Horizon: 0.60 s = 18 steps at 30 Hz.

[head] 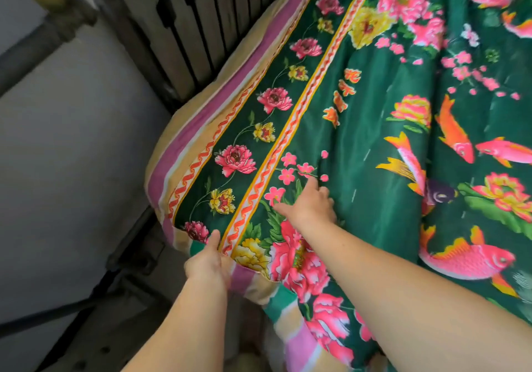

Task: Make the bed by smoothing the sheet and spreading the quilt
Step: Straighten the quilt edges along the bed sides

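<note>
The left hand [207, 262] grips the quilt [374, 130] at its near corner, fingers hidden beneath the edge. The right hand [309, 204] presses flat on the quilt, spread over the bed; the sheet is covered.

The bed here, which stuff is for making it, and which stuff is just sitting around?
For the job:
- green quilt with flowers and fish
- striped bedding under its edge
- left hand, gripping the quilt's corner
- right hand, resting on top of the quilt

Just there:
- slatted panel behind the bed
- pale wall
- dark cable lower left
</note>
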Motion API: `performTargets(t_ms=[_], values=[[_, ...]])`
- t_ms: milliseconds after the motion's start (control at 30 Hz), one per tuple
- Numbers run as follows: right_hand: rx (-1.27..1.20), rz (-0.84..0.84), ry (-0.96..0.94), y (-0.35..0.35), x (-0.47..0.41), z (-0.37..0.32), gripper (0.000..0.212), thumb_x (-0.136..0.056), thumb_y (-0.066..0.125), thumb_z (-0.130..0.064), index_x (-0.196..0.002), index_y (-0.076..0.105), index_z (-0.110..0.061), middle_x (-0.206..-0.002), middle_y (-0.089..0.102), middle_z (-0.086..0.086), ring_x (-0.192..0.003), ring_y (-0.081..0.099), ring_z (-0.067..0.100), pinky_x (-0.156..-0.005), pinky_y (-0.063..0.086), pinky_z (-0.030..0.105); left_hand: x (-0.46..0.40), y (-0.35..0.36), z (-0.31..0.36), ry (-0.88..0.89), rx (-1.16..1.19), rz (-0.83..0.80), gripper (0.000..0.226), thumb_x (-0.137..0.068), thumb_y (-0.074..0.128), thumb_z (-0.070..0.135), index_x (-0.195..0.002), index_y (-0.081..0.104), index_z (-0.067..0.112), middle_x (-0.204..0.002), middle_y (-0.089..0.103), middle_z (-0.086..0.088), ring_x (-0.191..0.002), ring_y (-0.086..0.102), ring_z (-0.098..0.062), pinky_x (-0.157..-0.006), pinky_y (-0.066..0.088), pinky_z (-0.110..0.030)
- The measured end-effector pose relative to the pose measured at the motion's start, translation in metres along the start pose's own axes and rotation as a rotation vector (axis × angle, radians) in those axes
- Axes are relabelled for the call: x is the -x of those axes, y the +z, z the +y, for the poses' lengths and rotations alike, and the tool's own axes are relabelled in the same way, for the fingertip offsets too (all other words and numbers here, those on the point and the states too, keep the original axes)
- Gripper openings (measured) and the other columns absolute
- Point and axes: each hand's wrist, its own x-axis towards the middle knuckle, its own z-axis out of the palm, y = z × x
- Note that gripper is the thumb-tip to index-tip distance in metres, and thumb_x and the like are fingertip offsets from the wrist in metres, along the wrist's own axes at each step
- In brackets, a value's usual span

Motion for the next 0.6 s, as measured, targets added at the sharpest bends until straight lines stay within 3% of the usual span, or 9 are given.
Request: performTargets(t_ms=[100, 233, 300, 367, 467, 533, 600], values=[[0.011, 0.016, 0.011, 0.017, -0.011, -0.01, 0.091, -0.076, 0.073, -0.049, -0.144, 0.021, -0.017, -0.139, 0.038, 0.012, -0.127, 0.039, 0.031, -0.093, 0.044, 0.042, -0.013, 0.001, 0.007, -0.043, 0.127, -0.016, 0.073, -0.078, 0.063, 0.061, -0.131, 0.051, 0.013, -0.13, 0.058, -0.008, -0.111, 0.06, -0.03, -0.094, 0.049, -0.042], [0.185, 0.163, -0.137, 0.043, -0.016, -0.019, 0.092, -0.079, 0.067, -0.051, -0.146, 0.014, -0.016, -0.139, 0.035, 0.011, -0.127, 0.034, 0.029, -0.1, 0.037, 0.039, -0.046, -0.007, 0.022, -0.161, 0.255, 0.022, 0.109, -0.035, 0.067, 0.086, -0.119, 0.057, 0.017, -0.111, 0.067, -0.011, -0.098, 0.065, -0.035, -0.092, 0.047, -0.057], [0.228, 0.183, -0.237, 0.054, -0.011, -0.023, 0.09, -0.083, 0.06, -0.054, -0.149, 0.008, -0.02, -0.148, 0.023, 0.011, -0.136, 0.023, 0.029, -0.107, 0.028, 0.041, -0.047, -0.007, 0.031, -0.168, 0.296, -0.044, 0.095, -0.048, 0.063, 0.084, -0.115, 0.055, 0.018, -0.107, 0.066, -0.012, -0.098, 0.064, -0.037, -0.092, 0.045, -0.061], [0.271, 0.078, -0.304, 0.062, -0.004, -0.031, 0.089, -0.083, 0.055, -0.061, -0.149, 0.006, -0.028, -0.157, 0.002, 0.013, -0.144, 0.002, 0.031, -0.115, 0.015, 0.047, -0.047, -0.007, 0.039, -0.139, 0.341, -0.082, 0.073, -0.063, 0.064, 0.074, -0.112, 0.06, 0.02, -0.101, 0.07, -0.011, -0.091, 0.067, -0.035, -0.088, 0.048, -0.06], [0.351, -0.126, -0.34, 0.067, 0.01, -0.04, 0.105, -0.072, 0.055, -0.075, -0.15, -0.001, -0.032, -0.155, -0.024, 0.015, -0.143, -0.025, 0.031, -0.116, -0.003, 0.055, -0.035, -0.01, 0.052, -0.055, 0.345, -0.071, 0.034, -0.08, 0.065, 0.051, -0.093, 0.065, 0.019, -0.079, 0.073, -0.008, -0.069, 0.07, -0.029, -0.066, 0.054, -0.046], [0.363, -0.216, -0.342, 0.064, 0.017, -0.047, 0.119, -0.064, 0.059, -0.078, -0.15, -0.008, -0.03, -0.156, -0.024, 0.011, -0.141, -0.028, 0.03, -0.115, -0.006, 0.058, -0.027, -0.014, 0.064, 0.028, 0.38, 0.004, 0.021, -0.08, 0.069, 0.037, -0.086, 0.066, 0.017, -0.085, 0.073, -0.006, -0.072, 0.07, -0.028, -0.063, 0.055, -0.041], [0.369, -0.294, -0.37, 0.061, 0.023, -0.058, 0.129, -0.059, 0.066, -0.076, -0.15, -0.012, -0.028, -0.158, -0.018, 0.005, -0.142, -0.026, 0.03, -0.114, -0.004, 0.06, -0.015, -0.015, 0.08, 0.149, 0.472, 0.031, 0.023, -0.075, 0.073, 0.028, -0.093, 0.069, 0.014, -0.094, 0.073, -0.005, -0.076, 0.071, -0.025, -0.065, 0.057, -0.042]])
